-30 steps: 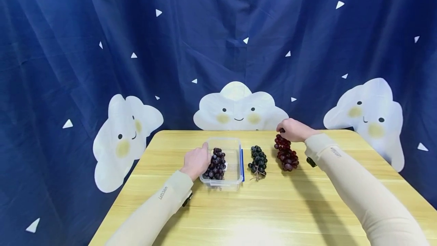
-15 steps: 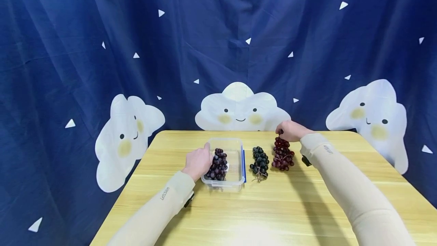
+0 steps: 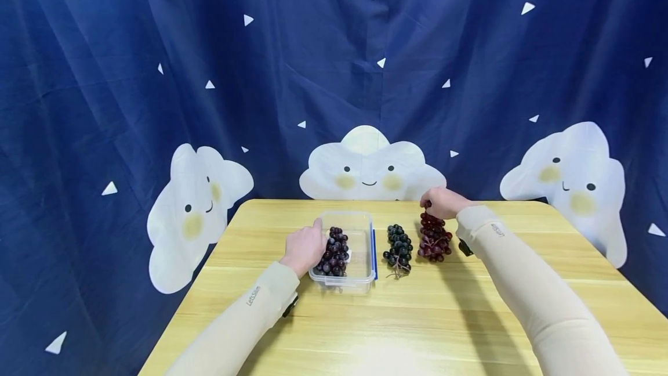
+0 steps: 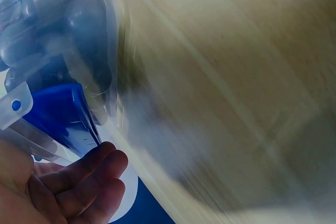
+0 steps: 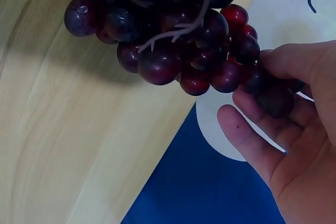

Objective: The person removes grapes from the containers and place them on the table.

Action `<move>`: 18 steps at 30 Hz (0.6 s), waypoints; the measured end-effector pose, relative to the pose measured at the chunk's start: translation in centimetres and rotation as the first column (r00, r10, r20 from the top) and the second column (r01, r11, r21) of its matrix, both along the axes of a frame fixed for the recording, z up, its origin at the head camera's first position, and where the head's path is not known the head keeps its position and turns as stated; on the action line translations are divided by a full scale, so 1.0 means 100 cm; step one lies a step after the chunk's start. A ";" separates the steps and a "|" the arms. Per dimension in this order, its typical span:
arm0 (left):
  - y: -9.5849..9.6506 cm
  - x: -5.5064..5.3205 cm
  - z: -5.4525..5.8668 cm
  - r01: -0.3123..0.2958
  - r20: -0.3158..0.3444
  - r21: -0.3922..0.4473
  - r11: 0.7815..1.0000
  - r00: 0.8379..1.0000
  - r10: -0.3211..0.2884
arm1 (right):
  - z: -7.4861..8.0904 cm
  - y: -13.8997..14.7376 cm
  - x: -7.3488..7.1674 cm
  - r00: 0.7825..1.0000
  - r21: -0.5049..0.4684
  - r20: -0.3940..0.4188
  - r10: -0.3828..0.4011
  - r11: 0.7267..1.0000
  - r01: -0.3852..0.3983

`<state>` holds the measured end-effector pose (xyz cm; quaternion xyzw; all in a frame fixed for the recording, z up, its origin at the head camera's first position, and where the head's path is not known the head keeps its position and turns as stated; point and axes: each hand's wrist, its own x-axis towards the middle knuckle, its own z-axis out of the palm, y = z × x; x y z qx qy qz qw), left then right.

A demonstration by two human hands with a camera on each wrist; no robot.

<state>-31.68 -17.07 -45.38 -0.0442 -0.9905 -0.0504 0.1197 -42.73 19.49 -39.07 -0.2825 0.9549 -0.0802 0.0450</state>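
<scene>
Head view: closest to the person, two cream long sleeves [image 3: 240, 315] reach out over a pale wood-grain table [image 3: 396, 318]. At the end of one, the left hand [image 3: 304, 247] grips the side of a clear rectangular plastic box [image 3: 341, 279], fingers curled beside its blue flap [image 4: 65, 116]. Just right of that hand, inside the box, lies a bunch of round dark purple grapes [image 3: 334, 254]. Between the two hands, outside the box, a bunch of blackish-green grapes [image 3: 399, 245] rests on the table. Farther out, the right hand [image 3: 443, 202] pinches the far tip of a bunch of deep-red grapes [image 3: 435, 239]; I can't tell whether its lowest grapes touch the table. Beyond both hands hangs a navy-blue curtain [image 3: 313, 74] with smiling white clouds [image 3: 370, 174].
</scene>
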 end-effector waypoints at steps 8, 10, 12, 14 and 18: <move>0.000 0.000 -0.002 0.003 0.002 0.011 1.000 1.000 -0.003 | -0.005 -0.002 0.000 1.000 0.001 0.028 -0.014 1.000 0.014; 0.001 -0.001 -0.002 0.003 0.000 0.010 1.000 1.000 -0.003 | -0.005 -0.002 0.000 1.000 0.002 0.025 -0.011 1.000 0.011; 0.001 -0.001 -0.001 0.004 0.002 0.006 1.000 1.000 -0.004 | -0.006 -0.002 0.000 1.000 0.000 0.024 -0.006 1.000 0.006; 0.001 -0.001 -0.001 0.003 0.004 0.002 1.000 1.000 -0.003 | -0.008 -0.001 0.000 1.000 -0.005 0.028 0.000 1.000 0.000; 0.001 -0.001 -0.002 -0.002 0.012 0.000 1.000 1.000 0.002 | -0.010 0.001 0.001 0.999 -0.003 0.035 0.009 1.000 -0.009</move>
